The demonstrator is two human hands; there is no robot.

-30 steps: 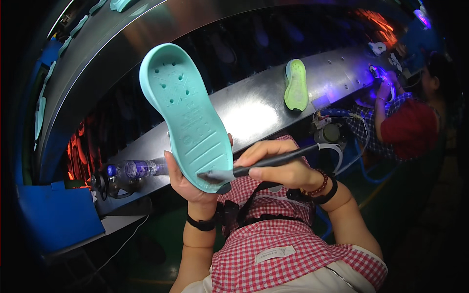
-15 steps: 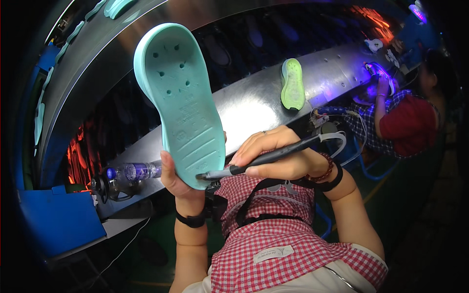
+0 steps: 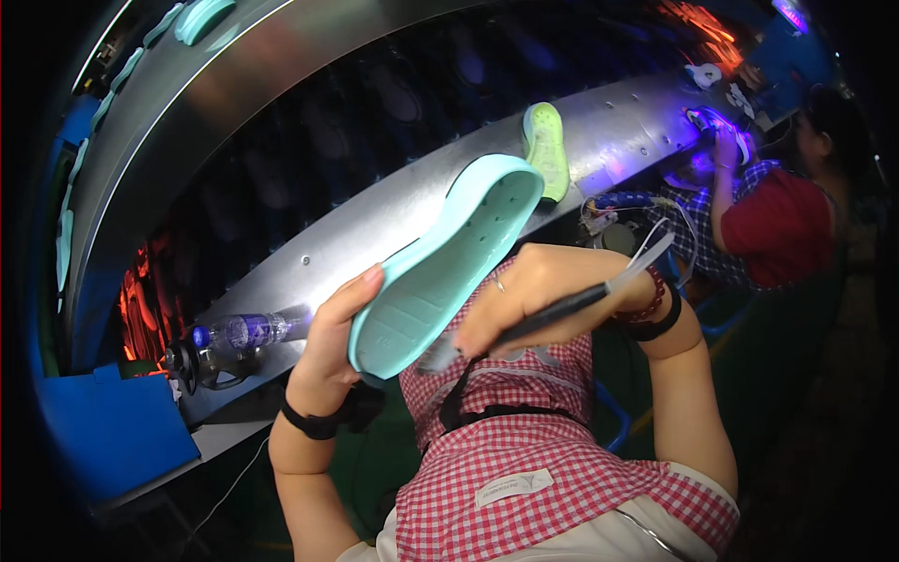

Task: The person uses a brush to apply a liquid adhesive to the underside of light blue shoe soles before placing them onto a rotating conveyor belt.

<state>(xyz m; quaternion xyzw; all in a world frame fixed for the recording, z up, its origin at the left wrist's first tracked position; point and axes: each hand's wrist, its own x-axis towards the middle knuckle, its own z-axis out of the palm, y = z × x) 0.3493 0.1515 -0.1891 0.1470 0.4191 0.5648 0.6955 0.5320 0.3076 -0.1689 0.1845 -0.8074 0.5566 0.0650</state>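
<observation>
A teal shoe sole [image 3: 440,267] with a raised rim and small holes at its far end is tilted in front of me. My left hand [image 3: 328,328] is closed on its near end, thumb along the side wall. In my right hand [image 3: 543,290] is a brush [image 3: 552,314] with a dark handle and a thin pale tube trailing from its back end. Its pale, blurred tip lies close to the sole's near right edge; whether they touch I cannot tell. A yellow-green sole [image 3: 547,155] rests on the metal ledge [image 3: 318,248] beyond the teal one.
Beyond the ledge runs a dark conveyor with dim soles. More teal soles [image 3: 201,19] lie on the curved metal top at far left. A bottle with a purple cap [image 3: 245,332] lies near a blue box [image 3: 122,440]. At right a co-worker [image 3: 777,225] handles a shoe under purple light.
The teal sole has turned on its side, its far end swinging right and lower. My left hand has shifted left with it. The brush has moved from the inner face to the outer edge.
</observation>
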